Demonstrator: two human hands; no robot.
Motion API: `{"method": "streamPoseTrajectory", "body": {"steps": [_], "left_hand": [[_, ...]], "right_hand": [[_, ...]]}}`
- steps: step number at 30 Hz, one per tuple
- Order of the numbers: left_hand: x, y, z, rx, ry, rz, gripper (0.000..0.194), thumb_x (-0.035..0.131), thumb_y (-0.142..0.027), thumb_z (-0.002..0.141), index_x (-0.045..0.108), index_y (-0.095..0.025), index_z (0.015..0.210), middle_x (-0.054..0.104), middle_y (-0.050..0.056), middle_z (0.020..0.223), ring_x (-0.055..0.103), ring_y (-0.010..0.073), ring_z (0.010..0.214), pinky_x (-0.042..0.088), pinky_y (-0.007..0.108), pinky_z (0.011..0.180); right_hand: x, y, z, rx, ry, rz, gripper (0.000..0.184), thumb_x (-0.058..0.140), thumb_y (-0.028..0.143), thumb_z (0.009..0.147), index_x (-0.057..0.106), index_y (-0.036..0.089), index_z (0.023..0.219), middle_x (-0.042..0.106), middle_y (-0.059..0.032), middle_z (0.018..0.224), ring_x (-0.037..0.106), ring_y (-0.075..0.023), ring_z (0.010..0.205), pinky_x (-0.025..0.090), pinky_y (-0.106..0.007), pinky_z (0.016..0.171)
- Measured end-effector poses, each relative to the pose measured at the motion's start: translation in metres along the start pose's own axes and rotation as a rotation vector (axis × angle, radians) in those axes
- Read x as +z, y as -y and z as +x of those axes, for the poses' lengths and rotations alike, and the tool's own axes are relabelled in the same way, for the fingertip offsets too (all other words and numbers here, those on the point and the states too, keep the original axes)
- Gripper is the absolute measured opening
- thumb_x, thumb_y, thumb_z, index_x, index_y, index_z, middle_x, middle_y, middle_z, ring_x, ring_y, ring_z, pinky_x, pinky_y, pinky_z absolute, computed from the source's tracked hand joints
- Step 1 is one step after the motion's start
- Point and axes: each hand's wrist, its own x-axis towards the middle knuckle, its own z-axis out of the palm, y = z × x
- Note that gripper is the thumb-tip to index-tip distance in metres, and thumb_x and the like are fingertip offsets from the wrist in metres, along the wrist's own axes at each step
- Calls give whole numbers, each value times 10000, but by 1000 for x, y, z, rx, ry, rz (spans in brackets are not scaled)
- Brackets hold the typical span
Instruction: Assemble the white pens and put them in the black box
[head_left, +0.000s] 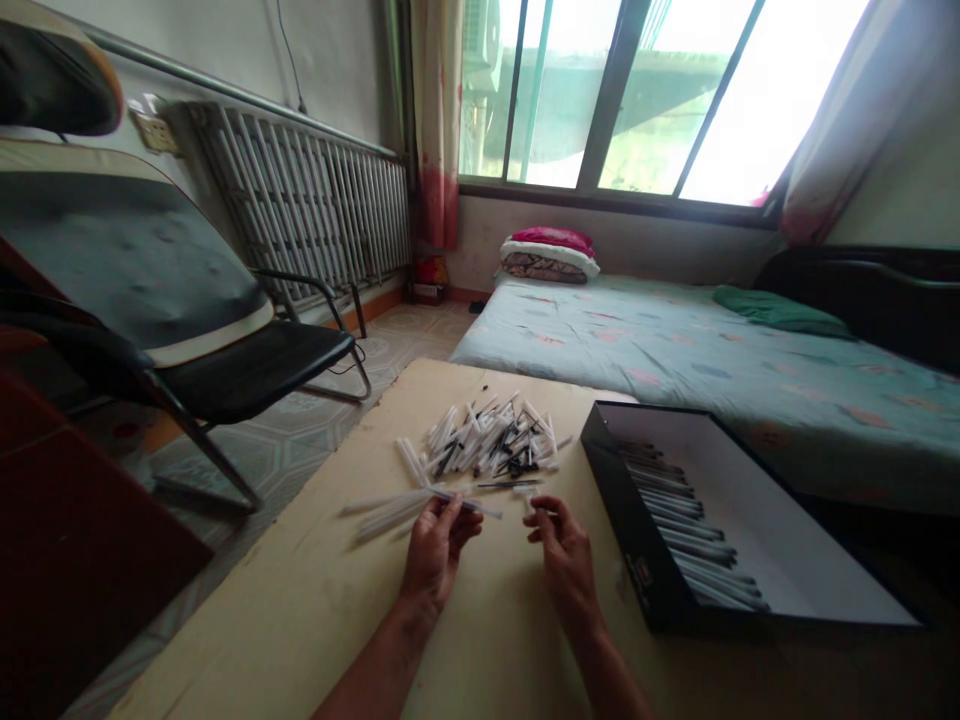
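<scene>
Between thumb and fingers, my left hand [439,550] is closed on a thin translucent tube [484,510], which looks like a pen barrel and points to the right. My right hand [562,548] is apart from it, its thumb and fingertips pinched together. A small whitish piece shows at those fingertips, too blurred to name. Beyond both hands lies a heap of white tubes and black small parts [487,440], like pen parts. More long clear tubes [390,512] lie left of my left hand. To the right, a black box [615,520] holds a row of assembled-looking pens [686,530].
The pale tabletop [480,650] bears the heap and the box. Behind it stands a bed [585,325] with folded bedding [547,255]. A black folding chair [247,370] is at the left, near a metal rack [315,190]. A dark red panel [82,540] fills the lower left.
</scene>
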Motion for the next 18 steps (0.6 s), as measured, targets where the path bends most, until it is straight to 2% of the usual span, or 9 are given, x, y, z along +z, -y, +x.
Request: {"method": "streamPoseTrajectory", "body": {"steps": [3,9,14,18], "left_hand": [[1,1,-1,25,4,32,245,724,-252,650,547,-144,780,675,12,632,633,121,548,516,225,542],[5,2,-3,65,27,94,294,735,-300,632,551,-142,800,684,22,666,634,132,558,513,249,578],[5,1,-4,53,30,104,282,731,-306,635,558,-145,788,685,25,674,634,131,557,504,247,579],[5,2,-4,54,38,112,297,741,-307,620,559,-142,786,687,30,683,638,136,561,505,249,577]], "right_hand": [[8,-3,-13,-18,18,101,259,466,365,853,587,165,964,606,-37,796,588,-125,610,483,-239,549],[13,-9,-19,-8,43,72,246,568,345,797,594,158,954,633,-33,760,611,-136,620,511,-246,582],[14,-7,-21,-46,62,34,188,548,338,812,591,169,883,627,-18,713,606,-126,577,512,-231,548],[15,-9,-20,-75,67,64,180,570,322,794,591,168,884,644,-35,763,635,-150,655,536,-250,583]]}}
